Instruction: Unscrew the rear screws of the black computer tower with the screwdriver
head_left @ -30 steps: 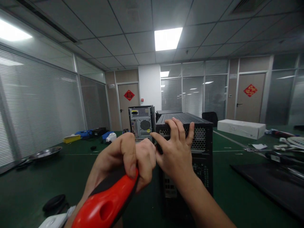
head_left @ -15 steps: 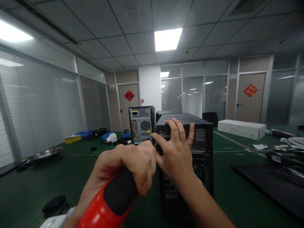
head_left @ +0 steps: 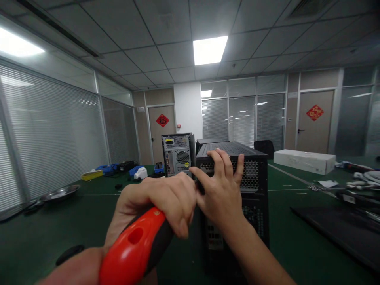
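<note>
A black computer case (head_left: 252, 178) stands upright on the green table, its perforated rear facing me. My right hand (head_left: 222, 190) lies against its top rear corner, fingers spread over the mesh. My left hand (head_left: 160, 202) is wrapped round a screwdriver with a red and black handle (head_left: 133, 247). The handle points back toward me and its tip is hidden between my hands at the case's upper left edge.
A second grey computer case (head_left: 178, 154) stands behind. Blue and yellow bins (head_left: 97, 171) and a metal dish (head_left: 57, 193) lie at left. A long white box (head_left: 304, 161) and cables (head_left: 353, 188) sit at right, with a dark panel (head_left: 341, 233) nearer.
My left hand has rolled the screwdriver handle round, so its hole now faces up. My left forearm has come into view at the bottom. The right hand has stayed put.
</note>
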Available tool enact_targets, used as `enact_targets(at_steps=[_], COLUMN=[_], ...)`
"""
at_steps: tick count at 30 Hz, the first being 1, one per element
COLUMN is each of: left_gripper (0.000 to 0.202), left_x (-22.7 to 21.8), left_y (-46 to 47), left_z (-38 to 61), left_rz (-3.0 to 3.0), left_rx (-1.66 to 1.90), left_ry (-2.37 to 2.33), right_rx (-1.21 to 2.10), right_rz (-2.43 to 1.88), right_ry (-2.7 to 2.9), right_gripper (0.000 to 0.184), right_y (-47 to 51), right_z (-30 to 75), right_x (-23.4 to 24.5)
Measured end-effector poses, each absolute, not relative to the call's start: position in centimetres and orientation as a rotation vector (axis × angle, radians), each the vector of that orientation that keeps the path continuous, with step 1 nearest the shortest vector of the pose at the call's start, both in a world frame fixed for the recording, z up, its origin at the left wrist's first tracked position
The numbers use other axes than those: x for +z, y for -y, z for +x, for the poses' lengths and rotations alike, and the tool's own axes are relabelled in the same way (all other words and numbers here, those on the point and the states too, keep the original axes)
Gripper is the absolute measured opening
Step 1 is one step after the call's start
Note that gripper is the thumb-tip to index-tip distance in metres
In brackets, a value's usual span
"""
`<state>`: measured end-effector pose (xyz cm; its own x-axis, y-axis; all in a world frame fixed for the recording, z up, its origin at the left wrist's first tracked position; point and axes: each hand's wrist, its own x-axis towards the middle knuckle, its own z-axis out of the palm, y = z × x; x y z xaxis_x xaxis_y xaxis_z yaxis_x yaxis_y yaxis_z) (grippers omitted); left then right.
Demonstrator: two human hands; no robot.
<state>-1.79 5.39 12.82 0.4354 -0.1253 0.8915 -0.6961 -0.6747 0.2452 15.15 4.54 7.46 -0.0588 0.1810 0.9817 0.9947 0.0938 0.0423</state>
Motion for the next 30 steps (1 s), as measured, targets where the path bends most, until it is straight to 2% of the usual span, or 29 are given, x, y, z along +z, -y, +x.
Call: enact_targets(at_steps=[3,8,17,20,23,27,30], left_gripper=[0.041,0.022,0.05,0.043,0.028,0.027,0.029], left_x=[12.3,12.0,13.0,12.6,12.1,12.1,12.2], left_y=[-5.5,-5.3,-5.0,-4.6,-4.7,-5.3,-5.1], left_z=[-1.8,-1.5,-1.3,-0.9,-0.7,-0.9,-1.1], left_rz=[2.035,1.871,2.045,1.912,1.817,1.811,1.858], left_rx=[1.185,1.115,1.293,1.348,1.223,1.108,1.189], left_ry=[0.668,0.602,0.617,0.593,0.598,0.598,0.625], right_rx=[-1.091,-1.082,-1.092,-1.097,-1.1,-1.085,-1.083], right_rz=[-1.25,-1.246,-1.251,-1.263,-1.267,-1.256,-1.243], right_ry=[1.421,1.423,1.421,1.421,1.42,1.423,1.424], right_gripper=[0.043,0.038,0.044,0.045,0.044,0.044,0.043], right_y=[-4.6,-4.6,-4.6,-4.6,-4.6,-4.6,-4.7], right_z=[15.2,15.1,15.1,15.2,15.2,15.2,15.3], right_x=[7.5,7.4,7.4,7.4,7.4,7.4,7.4])
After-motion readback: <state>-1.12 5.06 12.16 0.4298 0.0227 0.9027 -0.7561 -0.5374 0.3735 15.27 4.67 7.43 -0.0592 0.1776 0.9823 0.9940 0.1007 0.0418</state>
